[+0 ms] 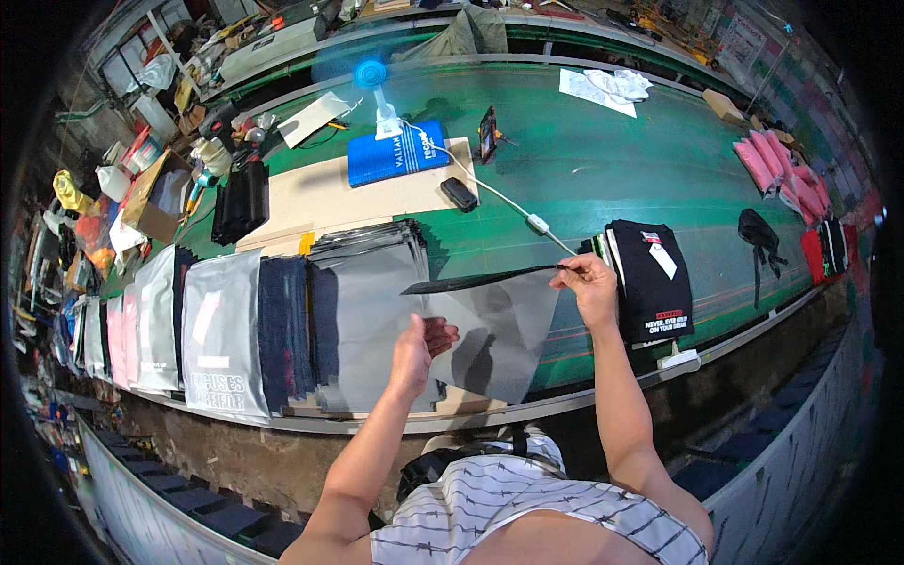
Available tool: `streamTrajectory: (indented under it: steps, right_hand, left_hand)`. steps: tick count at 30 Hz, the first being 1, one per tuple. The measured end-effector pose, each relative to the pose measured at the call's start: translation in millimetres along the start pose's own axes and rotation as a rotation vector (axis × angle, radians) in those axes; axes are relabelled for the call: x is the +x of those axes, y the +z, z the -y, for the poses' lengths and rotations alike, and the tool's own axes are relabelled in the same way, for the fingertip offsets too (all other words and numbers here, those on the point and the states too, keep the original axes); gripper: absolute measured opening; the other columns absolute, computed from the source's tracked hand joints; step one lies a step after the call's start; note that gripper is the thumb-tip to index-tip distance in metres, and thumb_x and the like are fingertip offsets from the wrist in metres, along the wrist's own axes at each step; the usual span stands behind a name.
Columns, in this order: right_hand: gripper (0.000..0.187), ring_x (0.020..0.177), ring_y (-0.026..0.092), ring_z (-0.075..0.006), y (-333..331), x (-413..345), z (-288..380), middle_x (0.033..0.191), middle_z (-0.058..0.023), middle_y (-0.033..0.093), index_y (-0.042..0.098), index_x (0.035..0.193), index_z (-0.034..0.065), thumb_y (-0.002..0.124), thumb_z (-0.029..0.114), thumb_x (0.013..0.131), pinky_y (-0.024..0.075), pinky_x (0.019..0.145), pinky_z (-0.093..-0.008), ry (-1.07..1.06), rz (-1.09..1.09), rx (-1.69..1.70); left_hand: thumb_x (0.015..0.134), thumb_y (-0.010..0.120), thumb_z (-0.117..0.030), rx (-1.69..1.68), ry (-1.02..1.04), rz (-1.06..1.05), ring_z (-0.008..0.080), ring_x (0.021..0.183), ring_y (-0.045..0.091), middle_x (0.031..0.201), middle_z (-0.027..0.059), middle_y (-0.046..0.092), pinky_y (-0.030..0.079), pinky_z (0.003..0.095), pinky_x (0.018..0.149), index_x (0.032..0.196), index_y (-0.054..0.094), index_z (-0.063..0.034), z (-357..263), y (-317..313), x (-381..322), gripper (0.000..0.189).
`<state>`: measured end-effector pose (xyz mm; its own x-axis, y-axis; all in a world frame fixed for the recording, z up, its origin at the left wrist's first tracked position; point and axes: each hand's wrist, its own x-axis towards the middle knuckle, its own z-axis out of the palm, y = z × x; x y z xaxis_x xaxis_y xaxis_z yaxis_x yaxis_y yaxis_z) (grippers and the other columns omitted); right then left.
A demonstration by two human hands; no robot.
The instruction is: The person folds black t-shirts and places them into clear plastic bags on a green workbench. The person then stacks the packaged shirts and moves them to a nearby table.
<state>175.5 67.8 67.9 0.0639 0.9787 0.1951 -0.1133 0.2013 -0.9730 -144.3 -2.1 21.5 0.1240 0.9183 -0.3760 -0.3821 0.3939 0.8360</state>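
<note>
My right hand pinches the upper right corner of a translucent grey plastic bag with a black edge along its top. The bag hangs tilted over the table's front edge. My left hand is beside the bag's left part, thumb up and fingers apart, holding nothing; whether it touches the film is hard to tell. Left of it lies a tall stack of similar grey bags. To the right of my right hand, a stack of folded T-shirts has a black one on top, with a white hang tag and printed writing.
Packed garments in clear bags line the green table at left. Behind stand a blue fan on a blue package, a phone on a stand and a white cable. Pink bundles lie at right.
</note>
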Motion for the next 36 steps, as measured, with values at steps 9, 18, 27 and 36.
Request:
streamTrajectory:
  steps: [9, 18, 27, 36]
  right_hand:
    - [0.016, 0.096, 0.068, -0.0196, -48, 73, 32, 0.105, -0.0147, 0.068, 0.063, 0.099, -0.0025, 0.071, -0.007, 0.086, 0.0556, 0.088, -0.0315, -0.280, 0.260, 0.147]
    - [0.013, 0.072, 0.060, -0.0146, -103, 18, 58, 0.091, -0.0140, 0.067, 0.059, 0.086, 0.0005, 0.070, 0.008, 0.087, 0.0478, 0.064, -0.0245, -0.397, 0.052, 0.057]
    - [0.018, 0.077, 0.062, -0.0123, -119, -103, -105, 0.095, -0.0060, 0.065, 0.063, 0.088, 0.0003, 0.072, -0.013, 0.080, 0.0522, 0.070, -0.0262, 0.309, -0.076, -0.334]
    - [0.022, 0.094, 0.064, -0.0238, -96, -92, -107, 0.104, -0.0090, 0.066, 0.069, 0.096, 0.0026, 0.077, -0.004, 0.076, 0.0504, 0.083, -0.0327, 0.145, -0.026, -0.729]
  left_hand:
    - [0.102, 0.046, -0.035, -0.541, 0.103, 0.078, 0.0339, 0.097, 0.072, 0.105, 0.0177, 0.072, 0.056, 0.0482, 0.092, 0.112, 0.061, -0.0009, -67, 57, 70, 0.039]
    - [0.087, 0.061, 0.000, -0.124, 0.253, -0.099, 0.0206, 0.081, 0.069, 0.091, 0.0100, 0.070, 0.057, 0.0331, 0.075, 0.100, 0.064, 0.0000, -57, 102, -10, 0.013]
    - [0.089, 0.072, -0.005, 0.273, -0.243, -0.249, 0.0156, 0.067, 0.068, 0.078, 0.0068, 0.067, 0.044, 0.0268, 0.055, 0.103, 0.063, 0.0006, 108, 44, -15, 0.018]
    - [0.083, 0.075, 0.000, 0.438, -0.213, -0.222, 0.0176, 0.061, 0.068, 0.077, 0.0106, 0.067, 0.050, 0.0292, 0.047, 0.110, 0.054, 0.0043, 117, 34, -15, 0.034]
